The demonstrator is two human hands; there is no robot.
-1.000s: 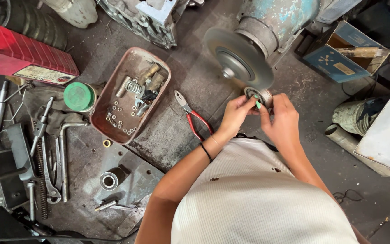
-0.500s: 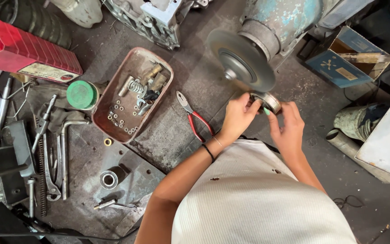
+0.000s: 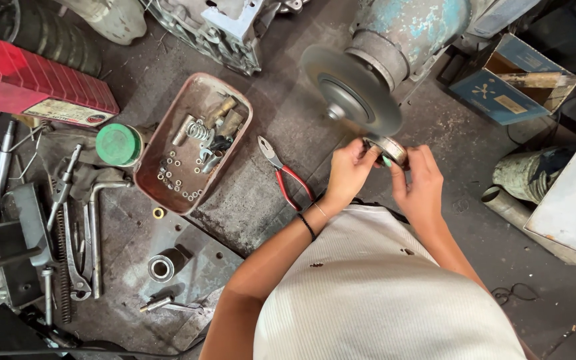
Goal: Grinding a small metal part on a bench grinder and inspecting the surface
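Green lid (image 3: 119, 144) sits on a little tin at the left, next to a rusty tray (image 3: 168, 190) full of small nuts and springs. Red pliers (image 3: 287, 179) lie just beside the left hand (image 3: 348, 172). Both hands pinch a metal ring (image 3: 389, 151) tight against the grey wheel (image 3: 351, 99). The right hand (image 3: 423, 187) curls around it too.

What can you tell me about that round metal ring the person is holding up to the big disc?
The metal ring is a short, thick grey band, bearing-like, dull and worn. Both hands grip it: left hand and right hand, fingers pinching its sides. Its upper edge meets the lower rim of the grey grinding disc, above the dirty floor.
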